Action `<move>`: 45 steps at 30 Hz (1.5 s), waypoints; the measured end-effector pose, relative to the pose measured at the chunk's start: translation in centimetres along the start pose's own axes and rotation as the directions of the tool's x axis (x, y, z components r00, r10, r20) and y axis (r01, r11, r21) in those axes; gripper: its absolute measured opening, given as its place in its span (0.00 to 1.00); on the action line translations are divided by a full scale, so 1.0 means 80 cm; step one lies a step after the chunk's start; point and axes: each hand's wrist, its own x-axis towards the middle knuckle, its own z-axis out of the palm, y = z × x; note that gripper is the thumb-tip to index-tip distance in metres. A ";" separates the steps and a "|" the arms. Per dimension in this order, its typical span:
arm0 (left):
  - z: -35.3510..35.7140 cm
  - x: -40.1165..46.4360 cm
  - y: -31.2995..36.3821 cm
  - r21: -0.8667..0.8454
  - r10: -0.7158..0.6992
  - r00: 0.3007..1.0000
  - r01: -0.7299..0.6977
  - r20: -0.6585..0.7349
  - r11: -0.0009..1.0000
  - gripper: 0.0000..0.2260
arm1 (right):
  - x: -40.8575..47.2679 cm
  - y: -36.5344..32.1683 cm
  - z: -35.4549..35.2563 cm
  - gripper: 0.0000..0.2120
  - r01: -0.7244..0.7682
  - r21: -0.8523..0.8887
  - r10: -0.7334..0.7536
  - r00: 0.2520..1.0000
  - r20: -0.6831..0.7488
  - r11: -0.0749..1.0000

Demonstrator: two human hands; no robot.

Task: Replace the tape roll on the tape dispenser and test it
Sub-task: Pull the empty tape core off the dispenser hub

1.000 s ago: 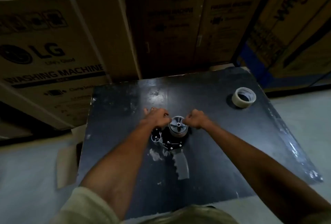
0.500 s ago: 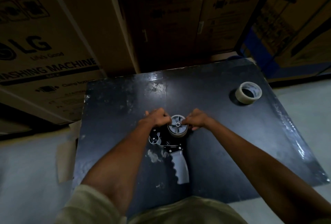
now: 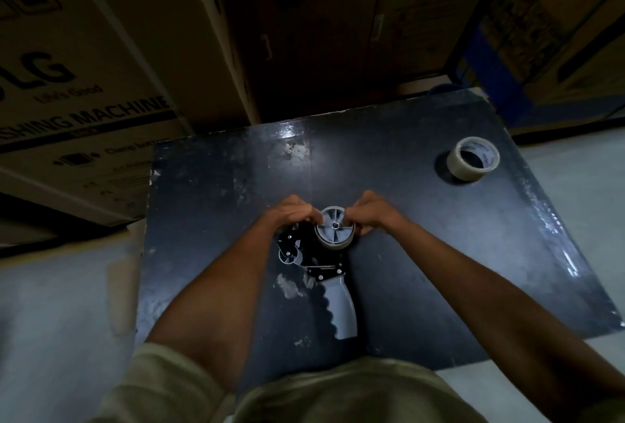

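Head view: left hand and right hand pinch the dispenser's spent core; fresh tape roll waits unmounted.

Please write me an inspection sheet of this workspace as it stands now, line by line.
Surface: dark glossy board, scuffed, with pale smears.
Job's things: tape dispenser lies flat at the board's middle, grey handle towards the person; a thin ring of tape or bare core sits on its hub. Tape roll lies flat at the far right corner, untouched.
Clutter: nothing seen.
Hands: left hand and right hand pinch the hub's ring from either side, fingers curled.
Cables: nothing seen.
Surroundings: cardboard appliance boxes stacked behind; pale floor around.
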 end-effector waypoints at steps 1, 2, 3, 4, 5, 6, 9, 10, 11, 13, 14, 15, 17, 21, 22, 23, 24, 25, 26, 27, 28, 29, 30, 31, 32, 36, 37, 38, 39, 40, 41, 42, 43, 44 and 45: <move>0.002 -0.003 0.003 0.003 0.007 1.000 -0.007 -0.004 1.000 0.32 | -0.001 -0.001 0.000 0.09 -0.002 -0.003 0.002 1.000 -0.005 1.000; 0.003 -0.003 0.003 0.001 0.008 1.000 -0.008 -0.015 1.000 0.27 | -0.001 -0.002 0.001 0.09 -0.003 -0.007 0.003 1.000 -0.011 1.000; 0.004 -0.004 0.004 -0.006 0.012 1.000 -0.013 -0.024 1.000 0.23 | -0.001 -0.003 0.001 0.09 -0.003 -0.021 0.003 1.000 -0.019 1.000; 0.005 -0.005 0.004 -0.009 0.012 0.999 -0.013 -0.033 1.000 0.23 | -0.001 -0.004 0.001 0.10 -0.006 -0.043 0.005 1.000 -0.027 0.999; 0.005 -0.004 0.003 -0.011 0.015 0.999 -0.016 -0.041 1.000 0.25 | -0.002 -0.004 0.001 0.10 -0.010 -0.062 0.008 0.999 -0.033 0.998; 0.005 -0.002 0.002 -0.011 0.019 0.999 -0.020 -0.042 1.000 0.28 | -0.003 -0.005 0.001 0.11 -0.016 -0.070 0.013 0.999 -0.038 0.997; 0.005 0.004 0.002 0.008 0.025 0.999 -0.025 -0.020 1.000 0.32 | -0.007 -0.007 0.000 0.15 -0.030 -0.088 0.025 0.998 -0.055 0.996; 0.005 0.005 0.003 0.022 0.018 1.000 -0.018 -0.013 1.000 0.32 | -0.008 -0.008 0.001 0.16 -0.036 -0.090 0.030 0.998 -0.061 0.995; 0.005 0.003 0.006 0.035 0.010 1.000 -0.010 -0.005 0.999 0.30 | -0.010 -0.010 0.002 0.16 -0.036 -0.084 0.030 0.997 -0.070 0.996; 0.007 -0.003 0.012 0.060 -0.014 1.000 0.015 -0.015 0.998 0.18 | -0.011 -0.013 0.004 0.15 -0.032 -0.087 0.023 0.995 -0.100 0.996; 0.008 -0.004 0.013 0.064 -0.023 0.999 0.025 -0.030 0.998 0.13 | -0.011 -0.013 0.004 0.15 -0.029 -0.100 0.018 0.994 -0.112 0.995; 0.008 -0.002 0.012 0.069 -0.018 0.998 0.022 -0.052 0.997 0.13 | -0.011 -0.014 0.004 0.14 -0.030 -0.119 0.016 0.993 -0.116 0.992; 0.010 0.001 0.010 0.070 -0.003 0.995 0.010 -0.101 0.998 0.15 | -0.010 -0.015 0.004 0.14 -0.031 -0.140 0.013 0.992 -0.124 0.990; 0.010 0.006 0.004 0.071 0.007 0.995 0.000 -0.099 0.997 0.14 | -0.011 -0.018 0.005 0.15 -0.012 -0.139 -0.009 0.989 -0.148 0.990; 0.010 0.007 0.003 0.072 0.023 0.996 -0.017 -0.086 0.997 0.13 | -0.011 -0.019 0.005 0.14 -0.023 -0.147 0.001 0.989 -0.147 0.989; 0.011 0.009 0.001 0.067 0.033 0.997 -0.028 -0.073 0.997 0.10 | -0.011 -0.021 0.004 0.14 -0.033 -0.155 0.010 0.989 -0.148 0.987; 0.012 0.009 -0.001 0.058 0.038 0.997 -0.034 -0.071 0.998 0.07 | -0.011 -0.023 0.004 0.14 -0.039 -0.160 0.015 0.988 -0.151 0.986; 0.013 0.010 -0.003 0.043 0.045 0.996 -0.041 -0.079 0.998 0.05 | -0.010 -0.024 0.005 0.16 -0.041 -0.162 0.015 0.988 -0.155 0.986; 0.014 0.011 -0.005 0.030 0.047 0.995 -0.044 -0.092 0.999 0.06 | -0.008 -0.024 0.006 0.18 -0.036 -0.167 0.008 0.986 -0.165 0.985; 0.015 0.012 -0.007 0.025 0.042 0.994 -0.040 -0.105 0.999 0.09 | -0.006 -0.024 0.007 0.20 -0.036 -0.176 0.005 0.985 -0.174 0.984; 0.016 0.011 -0.007 0.024 0.035 0.993 -0.033 -0.115 0.999 0.11 | -0.005 -0.023 0.009 0.22 -0.035 -0.180 0.002 0.983 -0.181 0.983; 0.017 0.009 -0.007 0.023 0.032 0.992 -0.029 -0.122 0.999 0.12 | -0.003 -0.022 0.010 0.25 -0.029 -0.180 -0.005 0.982 -0.187 0.983; 0.018 0.010 -0.007 0.028 0.029 0.991 -0.026 -0.129 0.999 0.12 | -0.002 -0.022 0.011 0.27 -0.023 -0.189 -0.014 0.982 -0.191 0.982; 0.017 0.011 -0.008 0.038 0.028 0.990 -0.023 -0.136 0.999 0.11 | -0.002 -0.022 0.011 0.28 -0.017 -0.201 -0.022 0.981 -0.194 0.980; 0.017 0.009 -0.008 0.056 0.026 0.990 -0.018 -0.142 0.998 0.12 | -0.004 -0.023 0.011 0.27 -0.016 -0.205 -0.025 0.981 -0.195 0.979; 0.020 0.005 -0.004 0.079 0.023 0.978 -0.007 -0.205 0.997 0.15 | -0.015 -0.026 0.009 0.23 -0.005 -0.232 -0.054 0.967 -0.247 0.973; 0.021 0.003 -0.002 0.108 0.027 0.966 0.001 -0.258 0.994 0.15 | -0.015 -0.026 0.009 0.22 -0.005 -0.248 -0.061 0.965 -0.256 0.969; 0.023 0.002 -0.001 0.158 0.030 0.948 0.022 -0.318 0.987 0.14 | -0.017 -0.027 0.009 0.21 -0.004 -0.262 -0.069 0.962 -0.266 0.965; 0.026 -0.001 0.002 0.196 0.034 0.929 0.042 -0.368 0.980 0.12 | -0.018 -0.029 0.009 0.20 -0.005 -0.275 -0.073 0.959 -0.273 0.961; 0.029 -0.003 0.004 0.220 0.041 0.913 0.054 -0.405 0.974 0.11 | -0.019 -0.030 0.009 0.19 -0.004 -0.290 -0.081 0.956 -0.281 0.957; 0.031 -0.005 0.004 0.225 0.045 0.903 0.058 -0.427 0.973 0.11 | -0.020 -0.029 0.009 0.18 -0.006 -0.299 -0.086 0.953 -0.291 0.954; 0.031 -0.008 0.006 0.233 0.056 0.898 0.053 -0.436 0.971 0.11 | -0.021 -0.027 0.010 0.18 -0.001 -0.309 -0.096 0.949 -0.301 0.951; 0.030 -0.010 0.005 0.218 0.061 0.909 0.033 -0.412 0.975 0.12 | -0.022 -0.024 0.012 0.18 0.000 -0.315 -0.102 0.946 -0.309 0.949; 0.026 -0.012 0.004 0.177 0.077 0.936 -0.017 -0.343 0.984 0.13 | -0.022 -0.019 0.014 0.18 0.004 -0.313 -0.108 0.943 -0.314 0.950; 0.019 -0.015 0.001 0.097 0.104 0.967 -0.084 -0.231 0.992 0.15 | -0.022 -0.014 0.015 0.18 0.011 -0.301 -0.109 0.944 -0.313 0.953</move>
